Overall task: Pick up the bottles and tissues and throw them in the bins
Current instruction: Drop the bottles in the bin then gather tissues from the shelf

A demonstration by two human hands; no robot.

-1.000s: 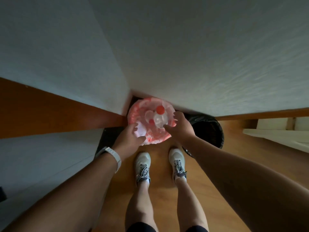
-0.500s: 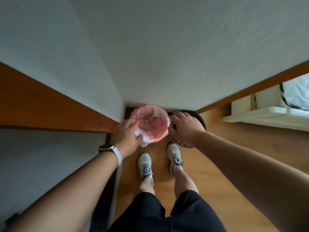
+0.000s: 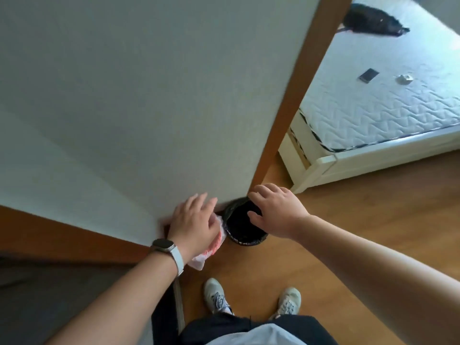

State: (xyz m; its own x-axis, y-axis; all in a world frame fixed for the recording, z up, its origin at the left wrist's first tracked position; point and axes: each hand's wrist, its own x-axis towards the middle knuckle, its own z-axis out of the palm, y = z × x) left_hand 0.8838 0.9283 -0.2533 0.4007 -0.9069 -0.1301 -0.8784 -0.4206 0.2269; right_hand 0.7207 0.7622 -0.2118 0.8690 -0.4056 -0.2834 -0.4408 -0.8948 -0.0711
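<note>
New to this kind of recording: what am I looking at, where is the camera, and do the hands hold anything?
No machine here: a person wears a wide-angle camera on the head, so the one view looks down along both arms. The left hand, watch on its wrist, is spread over a pink-lined bin, mostly hiding it. The right hand hangs over a black-lined bin beside it. Both bins stand on the wooden floor by the wall. Neither hand visibly holds anything. The person's shoes show below; a bare mattress lies at the right.
</note>
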